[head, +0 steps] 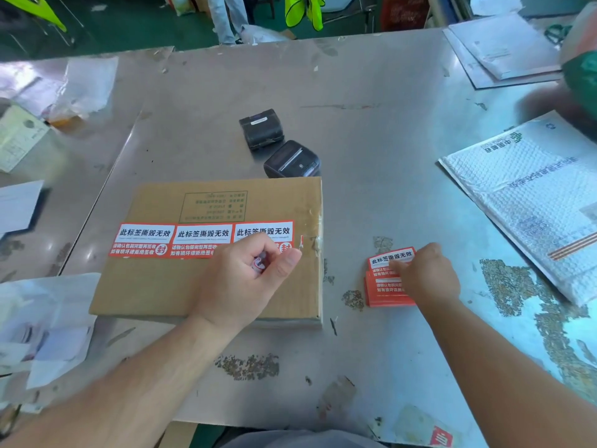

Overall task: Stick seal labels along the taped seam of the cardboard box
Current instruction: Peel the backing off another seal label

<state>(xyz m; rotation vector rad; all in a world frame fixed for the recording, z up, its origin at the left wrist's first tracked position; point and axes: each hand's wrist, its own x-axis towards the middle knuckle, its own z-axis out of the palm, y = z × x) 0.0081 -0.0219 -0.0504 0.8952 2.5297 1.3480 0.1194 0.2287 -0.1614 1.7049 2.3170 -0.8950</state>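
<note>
Three labels (145, 236) lined the seam of the box (155, 286), flat on the table (355, 124). Our left hand (239, 282) curled round a crumpled scrap (259, 263); our right hand (426, 279) rested on the label stack (384, 292) beside the box, its grip hidden. Next, we judged: peel one for the seam's bare end.

Flat brown cardboard box (145, 286) lies lid-up at table centre. Three red-and-white rectangular seal labels (203, 236) sit edge to edge across it, running 9 to 3 o'clock. Clear seam tape (318, 221) shows at the 3 o'clock edge. A stack of identical labels (384, 294) lies near the box at 3 o'clock, with its top label skewed. The left hand (245, 282) pinches a crumpled red-and-white scrap (258, 263).
</note>
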